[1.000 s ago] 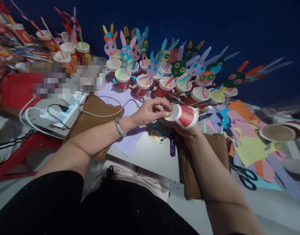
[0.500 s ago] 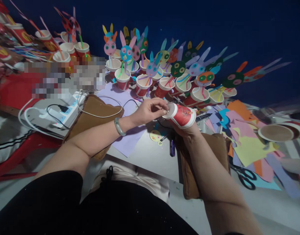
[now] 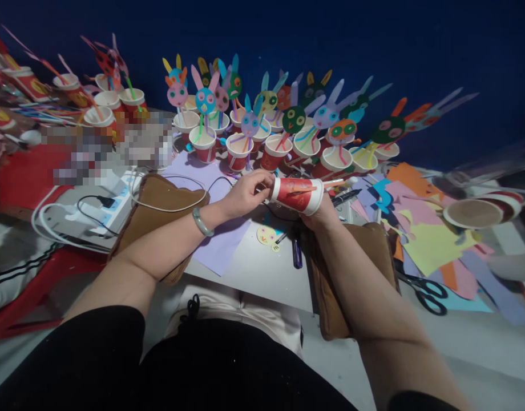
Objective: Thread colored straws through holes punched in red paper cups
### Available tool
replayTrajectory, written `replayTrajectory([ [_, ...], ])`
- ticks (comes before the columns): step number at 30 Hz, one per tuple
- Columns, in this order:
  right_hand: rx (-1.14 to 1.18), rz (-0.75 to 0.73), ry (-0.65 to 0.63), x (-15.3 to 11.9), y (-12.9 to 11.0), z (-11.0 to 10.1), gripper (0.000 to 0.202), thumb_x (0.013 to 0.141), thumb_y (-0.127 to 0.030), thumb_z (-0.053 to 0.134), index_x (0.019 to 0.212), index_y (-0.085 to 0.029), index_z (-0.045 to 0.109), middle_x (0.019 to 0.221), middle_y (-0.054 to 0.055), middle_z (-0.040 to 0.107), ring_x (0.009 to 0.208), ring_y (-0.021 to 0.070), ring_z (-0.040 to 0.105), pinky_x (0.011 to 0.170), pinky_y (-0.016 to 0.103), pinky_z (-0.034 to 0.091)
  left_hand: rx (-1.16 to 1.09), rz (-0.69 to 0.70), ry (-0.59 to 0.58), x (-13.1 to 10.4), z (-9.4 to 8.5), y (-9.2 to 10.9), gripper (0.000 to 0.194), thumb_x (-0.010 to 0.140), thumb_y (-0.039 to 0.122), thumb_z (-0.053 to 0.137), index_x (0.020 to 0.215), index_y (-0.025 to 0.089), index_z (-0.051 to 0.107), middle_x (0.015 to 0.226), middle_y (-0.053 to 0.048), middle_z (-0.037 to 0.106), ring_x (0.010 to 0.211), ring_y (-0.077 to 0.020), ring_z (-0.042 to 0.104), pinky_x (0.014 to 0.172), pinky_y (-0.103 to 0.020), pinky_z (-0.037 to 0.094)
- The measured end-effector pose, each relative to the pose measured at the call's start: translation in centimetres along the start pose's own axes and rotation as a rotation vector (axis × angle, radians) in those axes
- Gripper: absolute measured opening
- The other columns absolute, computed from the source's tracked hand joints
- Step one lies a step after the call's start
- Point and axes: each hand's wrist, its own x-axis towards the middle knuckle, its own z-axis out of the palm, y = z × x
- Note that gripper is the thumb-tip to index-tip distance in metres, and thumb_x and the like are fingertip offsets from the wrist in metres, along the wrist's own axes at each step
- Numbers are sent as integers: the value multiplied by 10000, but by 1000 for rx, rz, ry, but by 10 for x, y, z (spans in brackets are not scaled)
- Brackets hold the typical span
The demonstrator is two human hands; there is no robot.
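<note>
A red and white paper cup (image 3: 297, 195) lies tipped on its side in the air above the table, its rim facing right. My right hand (image 3: 321, 214) is wrapped round it from behind and below, the fingers mostly hidden. At the cup's base, my left hand (image 3: 251, 191) has thumb and forefinger pinched together; what is between them is too small to make out. An orange straw (image 3: 334, 184) shows just past the rim. Below the cup lie a yellow paper face (image 3: 266, 235), a small yellow disc (image 3: 275, 247) and a dark purple marker (image 3: 297, 254).
Behind stand several paper cups (image 3: 202, 142) bearing paper rabbit heads on straws. Brown cushions (image 3: 160, 211) lie under both forearms. A power strip (image 3: 112, 205) with cables is at left. Paper scraps (image 3: 429, 240), black scissors (image 3: 429, 294) and stacked cups (image 3: 474, 212) are at right.
The cup has turned so its side is more level and its base faces left, out of my view. An orange straw shows past the rim now. Both hands stay at the cup.
</note>
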Motion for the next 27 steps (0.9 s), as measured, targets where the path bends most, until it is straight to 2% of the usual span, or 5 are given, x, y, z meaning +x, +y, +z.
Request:
replayTrajectory([
  [7,38,32,-31,-6,-11,16,387,476,-350,967,689,-248,660,770,31,790,968,337,786,828,466,674,-103,-190,39,0,3,-9,102,772,189,701,861,145,678,933,-56,702,894,-168,645,856,-286,500],
  [12,-19,-100,60,-7,-8,13,492,651,-668,859,720,-260,594,728,-6,681,884,239,737,815,366,634,-457,-491,38,-1,14,-3,332,728,363,842,923,152,675,844,-19,718,745,-132,651,743,-278,548],
  [17,-64,-436,83,-12,-12,18,731,590,-713,901,1117,-318,584,1216,42,674,1265,257,646,1085,367,544,-681,-540,12,0,18,13,411,694,383,897,982,147,724,920,-44,766,821,-138,703,819,-293,577],
  [21,-145,-448,-33,-18,-13,25,1084,454,-658,984,1362,-313,504,1435,111,600,1461,324,510,1207,447,457,-751,-584,-22,-1,19,17,393,676,359,894,970,156,730,930,-61,782,811,-147,714,810,-286,584],
  [27,-299,-291,-93,-24,5,28,776,489,-558,1007,1090,-218,652,1076,109,749,1205,311,671,1168,482,494,-754,-653,-117,-7,25,13,287,575,249,883,771,175,687,700,8,709,606,-100,615,632,-229,520],
])
